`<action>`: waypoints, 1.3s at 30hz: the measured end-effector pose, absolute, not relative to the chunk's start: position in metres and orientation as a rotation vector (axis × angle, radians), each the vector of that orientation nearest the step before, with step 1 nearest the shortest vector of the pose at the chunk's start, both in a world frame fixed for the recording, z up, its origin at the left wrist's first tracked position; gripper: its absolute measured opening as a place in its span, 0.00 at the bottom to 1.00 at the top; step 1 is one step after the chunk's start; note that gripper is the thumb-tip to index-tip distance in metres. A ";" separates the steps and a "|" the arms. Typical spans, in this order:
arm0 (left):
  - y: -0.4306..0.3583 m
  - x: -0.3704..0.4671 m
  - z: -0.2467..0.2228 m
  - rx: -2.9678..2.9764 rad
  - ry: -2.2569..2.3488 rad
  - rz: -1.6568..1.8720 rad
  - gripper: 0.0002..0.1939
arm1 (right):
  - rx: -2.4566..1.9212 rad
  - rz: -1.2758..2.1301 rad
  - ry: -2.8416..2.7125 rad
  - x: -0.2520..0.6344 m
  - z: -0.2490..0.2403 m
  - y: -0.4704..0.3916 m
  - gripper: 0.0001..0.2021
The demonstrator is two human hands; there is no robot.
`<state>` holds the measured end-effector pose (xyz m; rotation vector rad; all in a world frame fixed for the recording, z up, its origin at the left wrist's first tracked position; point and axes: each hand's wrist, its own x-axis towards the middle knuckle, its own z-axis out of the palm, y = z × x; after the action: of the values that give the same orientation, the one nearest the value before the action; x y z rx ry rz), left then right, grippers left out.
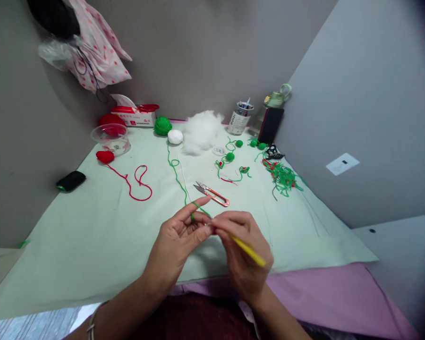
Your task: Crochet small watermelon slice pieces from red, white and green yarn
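Note:
My left hand (179, 241) pinches a strand of green yarn (179, 182) that is looped over its forefinger; the strand runs back across the pale green cloth (92, 226) to a green yarn ball (162, 125). My right hand (242, 245) grips a yellow crochet hook (250, 251), its tip meeting the yarn at my left fingertips. Both hands are close together above the near middle of the cloth. Just beyond them lie orange-handled thread snips (212, 192).
A red crocheted piece (105, 156) with trailing red yarn lies left, by a clear bowl (110, 138) and a tissue box (136, 114). White stuffing (201, 131), small green crocheted bits (230, 156), yarn scraps (283, 177), a jar (240, 118) and a dark phone (271, 125) sit at the back. A black object (71, 181) lies far left.

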<state>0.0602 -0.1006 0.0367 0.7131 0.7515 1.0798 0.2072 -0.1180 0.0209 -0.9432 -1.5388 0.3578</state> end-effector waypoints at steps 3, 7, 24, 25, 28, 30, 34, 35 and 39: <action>-0.100 0.063 0.038 0.547 0.687 1.000 0.21 | -0.955 0.198 -1.642 0.209 0.016 -0.118 0.18; -0.094 0.057 0.042 0.498 0.663 0.929 0.17 | -0.949 0.526 -1.373 0.217 0.022 -0.113 0.12; -0.098 0.047 0.041 0.808 0.811 0.953 0.16 | -0.811 1.073 -1.056 0.218 0.026 -0.106 0.08; -0.098 0.046 0.041 0.812 0.812 0.955 0.16 | -0.794 1.084 -1.059 0.218 0.027 -0.106 0.09; -0.099 0.045 0.042 0.823 0.811 0.959 0.14 | -0.751 1.102 -1.096 0.220 0.029 -0.107 0.10; -0.100 0.044 0.042 0.830 0.819 0.963 0.13 | -0.750 1.083 -1.146 0.222 0.030 -0.109 0.11; -0.099 0.044 0.040 0.855 0.821 0.970 0.14 | -0.813 0.887 -1.297 0.225 0.032 -0.117 0.11; -0.099 0.045 0.040 0.863 0.821 0.972 0.14 | -0.825 0.818 -1.342 0.225 0.032 -0.119 0.11; -0.099 0.047 0.041 0.896 0.850 1.000 0.15 | -0.856 0.594 -1.543 0.225 0.034 -0.123 0.12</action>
<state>0.0471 -0.0991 0.0415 0.8963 0.8500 0.9998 0.2249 -0.1232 0.0338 -0.8561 -1.5432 0.5943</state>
